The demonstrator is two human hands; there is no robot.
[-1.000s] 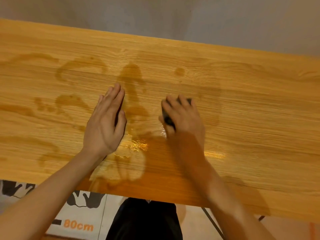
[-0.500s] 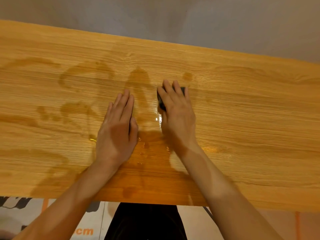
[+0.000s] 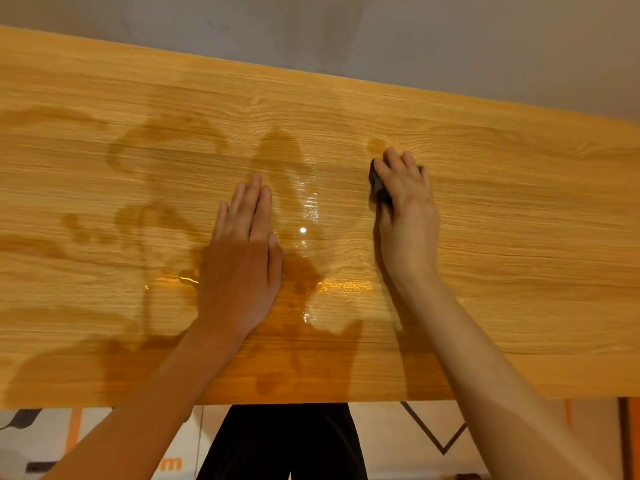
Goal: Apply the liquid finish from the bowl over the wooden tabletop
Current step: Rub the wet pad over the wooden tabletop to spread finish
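— Fingers first, then: on my left hand [image 3: 242, 268] they lie straight and close together, palm flat on the wooden tabletop [image 3: 519, 237], holding nothing, just bracing me

— And what is under and around that hand?

— Off to its left the wood shows dark, patchy streaks of liquid finish [image 3: 166, 143], uneven, with pale gaps between them. Just beside my thumb there is a glossy wet patch [image 3: 308, 216] catching the light, between my two hands

— And the other hand?

— My right hand [image 3: 408, 209] sits further from me, fingers curled down over a dark applicator pad [image 3: 377, 188], pressing it flat on the wood. Only its left edge peeks out past my fingers, so I cannot tell whether it is a sponge or a cloth

— Where is the bowl?

— Not in view from here; I cannot say where it stands

— So which step is this?

— Spreading, I would say, about midway. Everything to the right of the pad looks pale and dry, and so does the far strip

— What does the next move ask for?

— Probably long, even strokes along the grain, dragging the wet pool out rightward, with steady pressure; the pad may need reloading soon, and my left palm should keep off the wet area
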